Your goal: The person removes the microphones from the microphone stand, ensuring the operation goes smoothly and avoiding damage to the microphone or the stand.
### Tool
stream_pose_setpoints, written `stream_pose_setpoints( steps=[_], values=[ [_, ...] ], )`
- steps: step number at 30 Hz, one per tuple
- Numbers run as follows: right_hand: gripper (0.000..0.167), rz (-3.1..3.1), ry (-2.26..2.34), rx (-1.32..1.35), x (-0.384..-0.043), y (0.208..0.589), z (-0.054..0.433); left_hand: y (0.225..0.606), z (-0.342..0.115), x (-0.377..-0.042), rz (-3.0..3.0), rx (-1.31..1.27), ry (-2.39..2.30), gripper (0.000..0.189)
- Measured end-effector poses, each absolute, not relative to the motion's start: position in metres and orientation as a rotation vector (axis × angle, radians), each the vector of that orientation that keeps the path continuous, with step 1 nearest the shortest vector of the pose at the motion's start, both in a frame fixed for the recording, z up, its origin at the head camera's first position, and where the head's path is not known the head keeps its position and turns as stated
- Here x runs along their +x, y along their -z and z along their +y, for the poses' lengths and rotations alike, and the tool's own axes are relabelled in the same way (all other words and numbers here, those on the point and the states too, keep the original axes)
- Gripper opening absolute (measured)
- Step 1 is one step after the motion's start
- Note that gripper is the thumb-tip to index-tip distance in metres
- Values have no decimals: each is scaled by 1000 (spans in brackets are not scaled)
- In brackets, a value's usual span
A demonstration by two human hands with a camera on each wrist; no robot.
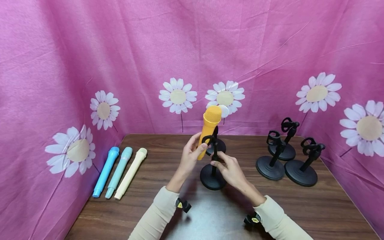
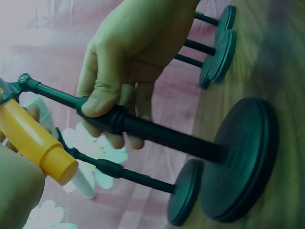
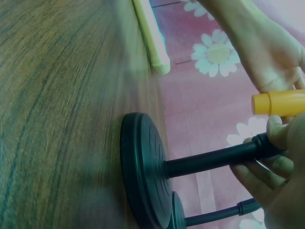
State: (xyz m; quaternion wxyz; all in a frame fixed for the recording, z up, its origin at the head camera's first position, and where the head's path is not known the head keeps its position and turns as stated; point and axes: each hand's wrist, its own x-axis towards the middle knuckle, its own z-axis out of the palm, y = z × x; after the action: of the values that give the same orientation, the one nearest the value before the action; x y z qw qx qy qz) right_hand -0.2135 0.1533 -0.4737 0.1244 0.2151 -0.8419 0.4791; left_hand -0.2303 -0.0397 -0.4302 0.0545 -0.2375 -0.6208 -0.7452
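Observation:
A yellow microphone (image 1: 209, 121) stands tilted at the clip of a black microphone stand (image 1: 213, 180), its head up. My left hand (image 1: 189, 154) grips the microphone low on its body, beside the clip ring. Around the stand's pole my right hand (image 1: 230, 169) curls its thumb and fingers; the left wrist view shows this right hand (image 2: 126, 71) pinching the pole at its collar. The stand's round base (image 3: 143, 167) appears to rest on the table. Directly behind, a white microphone (image 1: 224, 111) sits in a second black stand (image 1: 221, 146), partly hidden.
Blue (image 1: 105, 173), mint green (image 1: 119, 173) and cream (image 1: 131, 174) microphones lie side by side at the left of the wooden table (image 1: 168, 146). Three black stands with clips, including one at the front right (image 1: 301, 173), are grouped at the right. Pink flowered cloth (image 1: 192, 40) surrounds the table.

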Motion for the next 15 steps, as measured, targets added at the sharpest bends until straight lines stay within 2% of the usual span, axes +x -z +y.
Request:
stream_pose_setpoints(
  steps=[4, 11, 15],
  values=[
    [18, -2465, -1408, 602, -214, 474, 154, 439, -32, -231, -1716, -723, 2398, 59],
    [26, -2459, -1409, 592, -215, 475, 154, 453, -21, -232, -1460, -770, 2588, 40],
    [28, -2461, -1419, 590, -214, 475, 154, 456, -18, -231, -1423, -746, 2630, 38]
  ],
)
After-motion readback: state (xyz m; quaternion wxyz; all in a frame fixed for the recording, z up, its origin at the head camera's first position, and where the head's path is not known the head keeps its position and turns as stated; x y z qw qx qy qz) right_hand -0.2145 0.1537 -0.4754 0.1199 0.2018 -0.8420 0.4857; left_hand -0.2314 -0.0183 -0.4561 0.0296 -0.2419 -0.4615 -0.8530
